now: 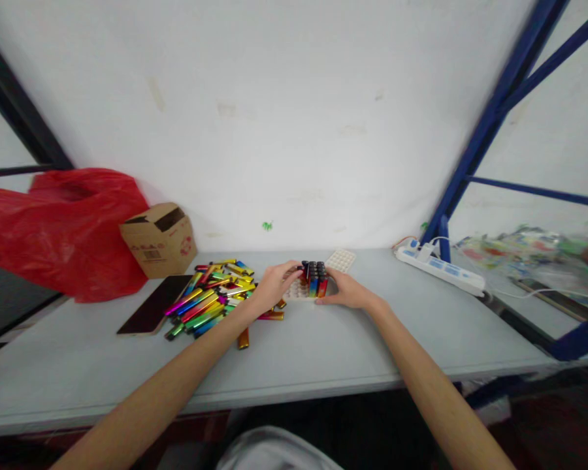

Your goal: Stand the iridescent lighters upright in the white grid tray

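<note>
Black-topped tube [304, 269] is pinched between thumb and fingers of the left hand [273, 284], held at the fingertips over the pocketed tray [298, 297], immediately left of the upright tubes [318, 279]. Tray is located roughly midway between the left and right edges of the desk [372, 346]. Its right side is bordered by the curved right hand [347, 291]; whether anything is clamped there cannot be told. Loose tubes [206, 308] are heaped toward the desk's left edge.

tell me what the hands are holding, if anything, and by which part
The left hand pinches a dark-topped tube near its top; the right hand is at the pale tray, its grip unclear.
</note>
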A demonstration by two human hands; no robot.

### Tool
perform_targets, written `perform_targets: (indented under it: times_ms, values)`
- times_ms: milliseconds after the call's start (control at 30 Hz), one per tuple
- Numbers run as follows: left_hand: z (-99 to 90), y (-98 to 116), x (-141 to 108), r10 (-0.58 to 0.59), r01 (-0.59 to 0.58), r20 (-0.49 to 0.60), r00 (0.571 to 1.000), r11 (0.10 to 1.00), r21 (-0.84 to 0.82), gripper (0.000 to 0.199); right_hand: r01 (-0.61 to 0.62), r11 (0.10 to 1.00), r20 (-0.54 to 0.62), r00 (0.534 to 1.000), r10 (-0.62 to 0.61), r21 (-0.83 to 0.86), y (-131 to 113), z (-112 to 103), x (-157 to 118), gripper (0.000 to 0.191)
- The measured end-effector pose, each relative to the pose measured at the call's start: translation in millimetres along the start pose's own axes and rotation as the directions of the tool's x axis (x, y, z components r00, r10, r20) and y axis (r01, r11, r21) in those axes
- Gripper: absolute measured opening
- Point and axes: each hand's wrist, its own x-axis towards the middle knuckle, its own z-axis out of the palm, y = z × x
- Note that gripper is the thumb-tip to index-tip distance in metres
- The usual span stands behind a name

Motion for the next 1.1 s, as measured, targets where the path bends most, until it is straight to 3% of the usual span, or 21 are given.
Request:
perform_targets:
  times_ms: [200, 500, 633, 767, 933, 1100]
  values:
    - [-8.5, 3, 12, 0.034, -0.057, 0.170, 0.985, 0.989, 0.137, 0.029, 0.014, 1.000, 0.001, 1.000, -0.014, 0.006, 2, 1, -1, 0.080]
    - [4.8, -6, 12, 0.088, -0.122, 0.119, 0.989, 0.937, 0.328, 0.037, 0.000, 1.000, -0.001, 1.000, 0.000, -0.008, 5, 1, -1, 0.083]
    - [-0.3, -8, 10, 0.050, -0.087, 0.116, 0.992, 0.934, 0.346, 0.050, -0.012, 1.000, -0.010, 1.000, 0.012, -0.026, 3, 1, -2, 0.082]
    - [-23.4, -15, 8, 0.006, -0.069, 0.159, 0.987, 0.917, 0.393, 0.045, -0.039, 0.998, -0.005, 0.999, 0.039, -0.044, 2, 1, -2, 0.082]
    - [-74.1, -37, 3, -0.168, 0.056, 0.156, 0.973, 0.834, 0.549, 0.034, -0.066, 0.995, 0.005, 0.998, 0.066, -0.073, 5, 1, -3, 0.084]
    - [-105.5, -35, -5, -0.387, 0.195, 0.211, 0.898, 0.778, 0.597, 0.034, -0.068, 0.995, 0.006, 0.998, 0.069, -0.071, 7, 1, -4, 0.085]
